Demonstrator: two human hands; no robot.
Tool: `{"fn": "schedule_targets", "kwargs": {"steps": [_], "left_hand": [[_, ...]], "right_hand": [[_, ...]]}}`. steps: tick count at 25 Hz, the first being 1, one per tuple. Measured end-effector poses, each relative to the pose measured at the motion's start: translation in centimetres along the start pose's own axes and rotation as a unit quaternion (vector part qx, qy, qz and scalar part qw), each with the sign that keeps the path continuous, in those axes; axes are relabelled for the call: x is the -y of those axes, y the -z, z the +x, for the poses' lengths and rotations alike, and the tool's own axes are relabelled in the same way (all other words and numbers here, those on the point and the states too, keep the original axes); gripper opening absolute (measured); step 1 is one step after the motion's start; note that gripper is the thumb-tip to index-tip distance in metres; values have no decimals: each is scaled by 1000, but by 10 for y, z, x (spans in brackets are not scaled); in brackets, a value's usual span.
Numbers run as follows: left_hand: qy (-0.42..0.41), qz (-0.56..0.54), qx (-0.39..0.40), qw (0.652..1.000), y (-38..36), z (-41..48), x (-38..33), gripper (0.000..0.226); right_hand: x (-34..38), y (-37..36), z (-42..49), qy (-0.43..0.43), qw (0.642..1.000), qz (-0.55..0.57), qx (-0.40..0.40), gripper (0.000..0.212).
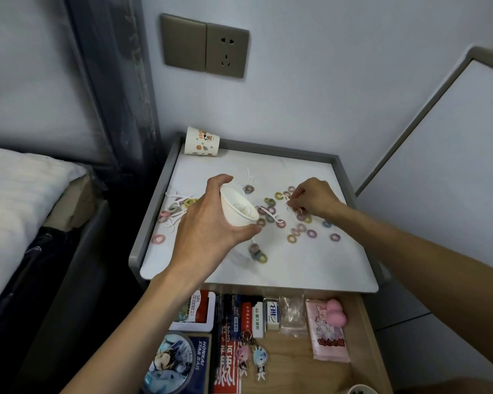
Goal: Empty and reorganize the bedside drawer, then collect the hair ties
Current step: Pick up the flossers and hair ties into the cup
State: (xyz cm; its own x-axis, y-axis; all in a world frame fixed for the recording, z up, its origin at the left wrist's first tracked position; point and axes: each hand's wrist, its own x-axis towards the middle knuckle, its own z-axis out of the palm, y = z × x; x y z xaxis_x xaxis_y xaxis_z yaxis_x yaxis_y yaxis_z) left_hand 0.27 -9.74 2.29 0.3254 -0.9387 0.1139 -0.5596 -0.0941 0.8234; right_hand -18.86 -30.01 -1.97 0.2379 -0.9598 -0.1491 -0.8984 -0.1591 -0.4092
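Observation:
Several small pastel hair ties (pixel 299 228) lie scattered over the white top of the bedside table (pixel 310 265), mixed with white floss picks (pixel 177 216). My left hand (pixel 211 220) grips a white paper cup (pixel 238 207) tilted above the table's middle, with a few white items inside it. My right hand (pixel 313 199) is at the right of the scatter, its fingertips pinching a white floss pick (pixel 289 201). Below the tabletop the wooden drawer (pixel 367 336) stands open and holds packets, cards and keychains in rows.
A printed paper cup (pixel 201 142) lies on its side at the table's back left corner, on the grey raised rim (pixel 151 211). A bed (pixel 20 200) is on the left. A wall socket (pixel 227 51) is above. A pink sponge (pixel 336 311) sits in the drawer.

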Motion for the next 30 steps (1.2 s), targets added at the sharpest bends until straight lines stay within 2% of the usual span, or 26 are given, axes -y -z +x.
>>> {"fn": "schedule_targets", "kwargs": {"steps": [4,8,13,18,23,26,28,30], "left_hand": [[4,-7,0,1000,0,1,0,88],[5,-5,1,1000,2,2,2,88],[3,-4,-2,1000,3,3,0,89],[4,-1,1,1000,2,0,-2,89],[6,0,-1,1000,3,-1,0,89],[9,4,0,1000,3,0,1,90],[11,8,3,1000,2,1,2,90],[13,12,4,1000,2,2,3,90]], "right_hand": [[8,-23,8,-45,998,-46,-23,27],[16,-27,10,-54,994,-92,-36,27],[11,-11,14,-74,997,-29,-16,27],[-3,-11,2,-38,994,-103,19,31],[7,-21,-12,5,976,-209,-52,30],[13,-24,-17,41,957,-281,-49,25],[13,-27,-18,42,959,-277,-40,24],[13,-21,-18,27,973,-223,-53,23]]}}
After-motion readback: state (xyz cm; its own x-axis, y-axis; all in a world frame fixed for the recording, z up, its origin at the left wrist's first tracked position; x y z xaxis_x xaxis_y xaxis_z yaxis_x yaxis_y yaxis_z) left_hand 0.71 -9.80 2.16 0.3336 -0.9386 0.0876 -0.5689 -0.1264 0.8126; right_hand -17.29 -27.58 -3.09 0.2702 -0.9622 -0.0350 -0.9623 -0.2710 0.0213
